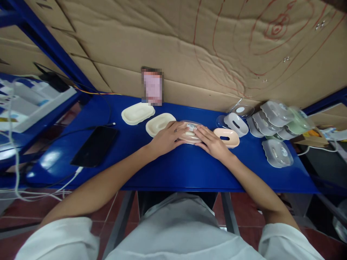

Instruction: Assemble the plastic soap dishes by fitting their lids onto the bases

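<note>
Lidded case (pixel 190 132) sits mid-table, on the blue table (pixel 173 169), under both hands. Clear lid on a beige base, small round label on top. Left hand (pixel 166 137) presses on the case's left side, fingers spread flat over the lid. Right hand (pixel 211 141) does likewise on the right side, fingers laid over the edge; neither hand is curled into a fist.

Just right of the case: a peach tray (pixel 227 137), touching the right hand. Left of the case: two cream trays (pixel 159 123) (pixel 137 113). Farther right: a stack of grey cases (pixel 271 119). Far left of the case: a black phone (pixel 94 145). Behind the case: a cardboard wall (pixel 189 47).
</note>
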Demonstrator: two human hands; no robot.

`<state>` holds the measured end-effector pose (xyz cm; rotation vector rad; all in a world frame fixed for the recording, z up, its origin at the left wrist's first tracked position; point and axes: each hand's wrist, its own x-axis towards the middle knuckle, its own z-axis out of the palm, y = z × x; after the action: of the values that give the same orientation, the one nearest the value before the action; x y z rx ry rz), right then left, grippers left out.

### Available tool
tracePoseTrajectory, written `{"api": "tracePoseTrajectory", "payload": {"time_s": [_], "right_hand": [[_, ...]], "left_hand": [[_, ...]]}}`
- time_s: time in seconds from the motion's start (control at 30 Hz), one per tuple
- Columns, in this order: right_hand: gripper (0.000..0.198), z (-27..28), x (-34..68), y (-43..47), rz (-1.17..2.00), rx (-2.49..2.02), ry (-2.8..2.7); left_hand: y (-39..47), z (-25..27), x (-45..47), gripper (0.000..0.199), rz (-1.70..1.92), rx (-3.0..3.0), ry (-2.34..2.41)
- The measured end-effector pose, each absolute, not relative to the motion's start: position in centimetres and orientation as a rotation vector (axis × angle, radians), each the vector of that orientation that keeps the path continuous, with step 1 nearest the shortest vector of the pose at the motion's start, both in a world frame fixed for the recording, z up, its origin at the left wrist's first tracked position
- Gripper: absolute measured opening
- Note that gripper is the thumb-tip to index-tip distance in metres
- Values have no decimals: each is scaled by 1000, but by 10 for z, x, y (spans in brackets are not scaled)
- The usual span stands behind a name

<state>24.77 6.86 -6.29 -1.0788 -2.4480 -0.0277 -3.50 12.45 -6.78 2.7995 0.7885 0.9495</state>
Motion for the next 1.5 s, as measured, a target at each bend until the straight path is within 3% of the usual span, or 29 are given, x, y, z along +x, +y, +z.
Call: {"api": "tracePoseTrajectory", "payload": {"time_s": [0.37,0.5,0.6,0.7,0.8,0.9,1.07,1.3,1.5], "right_hand": [[68,-62,249,69,-77,-1094,-2518],[59,-56,242,77,-208,-1369,-2430],[58,-42,245,81,-340,-1651,-2265],[47,-24,264,75,-273,-1867,-2192],[37,-13,286,64,-20,-1958,-2221],[33,-12,289,59,243,-1718,-2370],[52,-25,266,60,374,-1419,-2458],[65,-36,277,66,209,-1487,-2493],[36,-33,292,70,33,-1583,-2407]], "left_hand": [[119,-65,-32,41,858,2837,920],[117,-54,-32,45,817,2776,1070],[113,-39,-34,40,586,2770,1510],[103,-26,-36,35,206,2745,1733],[88,-18,-36,28,41,2788,1591],[66,-15,-34,20,33,2854,1312],[49,-27,-23,19,200,2928,936],[70,-43,-21,30,302,2935,974],[69,-44,-22,31,433,2883,1004]]}}
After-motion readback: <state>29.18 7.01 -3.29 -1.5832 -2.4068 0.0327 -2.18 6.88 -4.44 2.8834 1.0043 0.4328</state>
